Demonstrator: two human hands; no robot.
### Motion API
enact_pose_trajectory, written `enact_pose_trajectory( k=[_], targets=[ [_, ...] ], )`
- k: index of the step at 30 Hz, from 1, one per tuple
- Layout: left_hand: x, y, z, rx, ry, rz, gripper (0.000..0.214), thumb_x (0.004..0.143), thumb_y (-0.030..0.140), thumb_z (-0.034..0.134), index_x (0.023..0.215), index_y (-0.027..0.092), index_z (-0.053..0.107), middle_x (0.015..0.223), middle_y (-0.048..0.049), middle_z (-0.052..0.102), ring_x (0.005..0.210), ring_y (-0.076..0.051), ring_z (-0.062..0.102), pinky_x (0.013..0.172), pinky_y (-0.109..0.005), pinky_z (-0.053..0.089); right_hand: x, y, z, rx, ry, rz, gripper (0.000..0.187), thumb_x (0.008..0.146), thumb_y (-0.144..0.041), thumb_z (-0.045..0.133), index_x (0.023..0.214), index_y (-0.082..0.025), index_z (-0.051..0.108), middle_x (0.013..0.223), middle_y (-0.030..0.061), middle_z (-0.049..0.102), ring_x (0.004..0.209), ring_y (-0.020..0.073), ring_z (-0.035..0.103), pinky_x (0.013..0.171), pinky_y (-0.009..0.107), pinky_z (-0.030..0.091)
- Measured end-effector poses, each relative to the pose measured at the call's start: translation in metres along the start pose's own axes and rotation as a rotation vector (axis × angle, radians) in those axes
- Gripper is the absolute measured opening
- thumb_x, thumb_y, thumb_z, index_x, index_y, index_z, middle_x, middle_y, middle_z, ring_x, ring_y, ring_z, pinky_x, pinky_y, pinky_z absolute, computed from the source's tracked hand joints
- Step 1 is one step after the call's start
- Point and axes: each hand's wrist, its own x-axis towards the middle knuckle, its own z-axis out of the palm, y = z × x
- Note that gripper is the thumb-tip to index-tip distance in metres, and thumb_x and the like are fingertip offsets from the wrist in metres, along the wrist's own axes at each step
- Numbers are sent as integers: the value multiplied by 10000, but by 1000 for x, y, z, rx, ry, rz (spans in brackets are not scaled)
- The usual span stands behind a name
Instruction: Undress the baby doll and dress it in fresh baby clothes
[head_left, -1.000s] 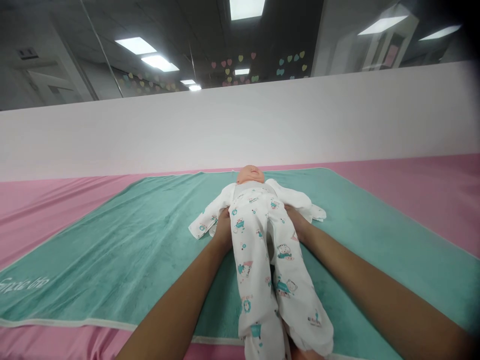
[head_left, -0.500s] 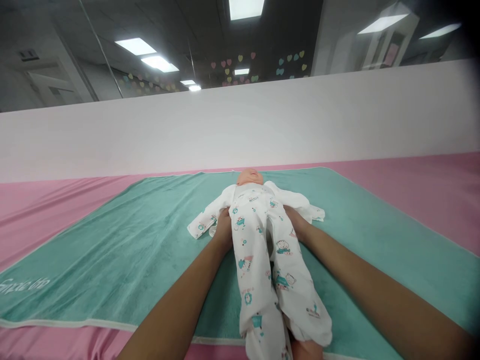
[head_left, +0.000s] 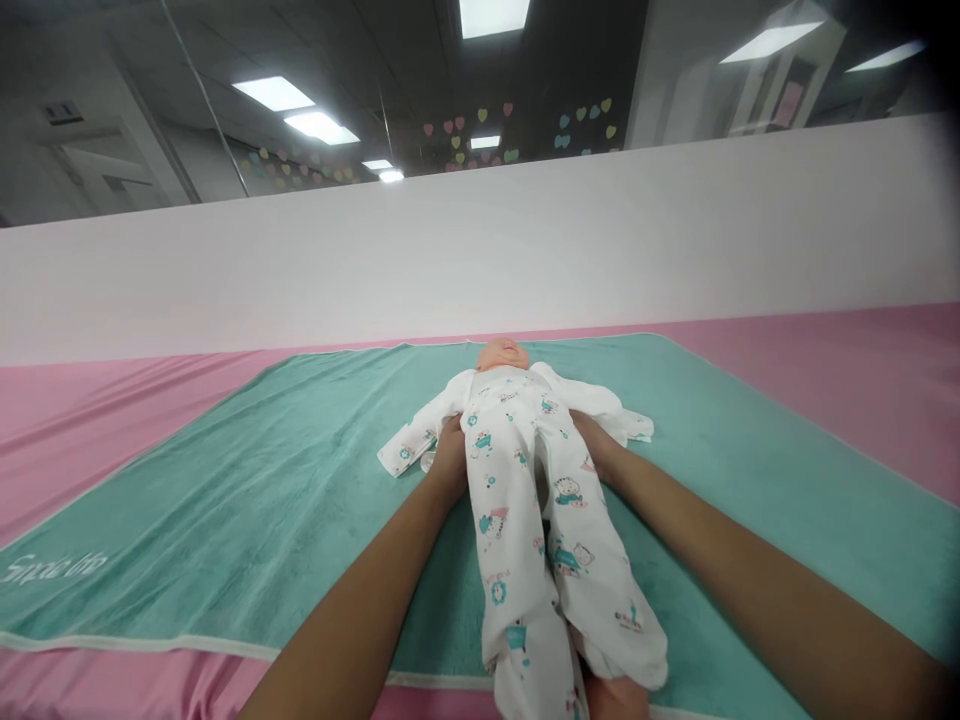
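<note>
A baby doll point(head_left: 502, 354) lies on its back, head away from me, in a white long-sleeved top point(head_left: 585, 396) and white printed trousers point(head_left: 517, 480). The trousers reach high up its torso, and one bare foot point(head_left: 619, 697) shows at the near edge. My left hand point(head_left: 451, 455) is closed at the left side of the trousers near the waist. On the opposite side, my right hand point(head_left: 596, 445) grips the trousers at the same height. The fingers of both hands are largely hidden behind the cloth and the body. The sleeves spread out to both sides.
A green towel point(head_left: 300, 500) with a pale edge lies under the doll, over a pink cover point(head_left: 825, 375). Beyond it stands a low white wall point(head_left: 300, 270), with dark glass above. A small clear round item point(head_left: 427, 461) lies beside the left sleeve.
The whole view has shifted very slightly. Both hands stay at the sides of the trousers, and the doll keeps its position.
</note>
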Motion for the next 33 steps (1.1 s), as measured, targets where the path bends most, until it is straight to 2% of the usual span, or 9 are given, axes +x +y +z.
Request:
enact_pose_trajectory(
  k=[4, 11, 20, 33],
  targets=[
    [0, 0, 0, 4, 0, 1, 77, 532, 116, 607, 596, 151, 630, 560, -11, 613, 582, -162, 540, 633, -280, 431, -1, -1, 1, -23, 16, 6, 252, 624, -312, 671, 831, -173, 709, 721, 59, 712, 783, 255, 624, 714, 345, 484],
    [1, -1, -2, 14, -22, 8, 95, 535, 145, 627, 626, 151, 651, 618, -37, 650, 618, -184, 558, 658, -294, 445, 1, 1, -1, 5, -8, -11, 313, 616, -325, 678, 877, -153, 696, 771, 52, 716, 782, 239, 619, 715, 333, 480],
    [1, -1, -4, 49, -34, 25, 67, 576, 132, 600, 615, 162, 645, 645, -28, 643, 592, -158, 520, 659, -293, 439, 0, -1, 0, -75, 7, -28, 292, 621, -355, 672, 847, -172, 706, 748, 40, 710, 787, 241, 608, 722, 324, 472],
    [1, 0, -4, 56, -19, -1, 68, 526, 121, 626, 532, 176, 585, 561, -35, 607, 610, -180, 521, 640, -290, 406, 3, 3, -5, -164, 70, -36, 308, 627, -372, 671, 837, -150, 705, 761, 42, 704, 724, 222, 585, 655, 310, 449]
  ],
)
